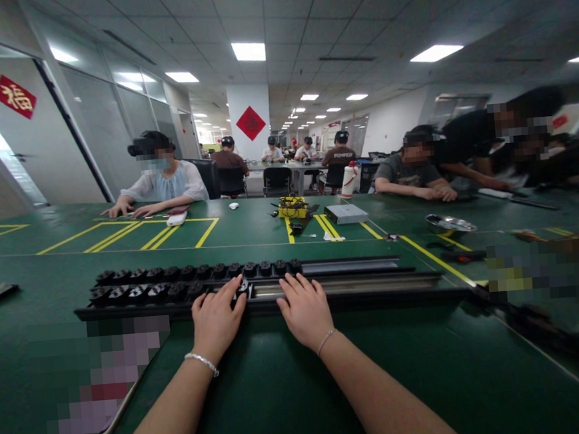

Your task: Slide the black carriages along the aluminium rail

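Two long black rails, a front rail (345,286) and a rear rail (353,265), lie parallel on the green desk (406,368). Each carries a row of small black parts along its left portion. The left hand (220,319) is positioned palm down over the front rail, its fingertips at a small black-and-silver part (243,286) seated there, at the right end of the front row. Whether its grip closes on this part cannot be determined; the fingers appear to obscure the contact. The right hand (307,312) has its grip relaxed, fingers extended over the front rail's bare metallic channel.
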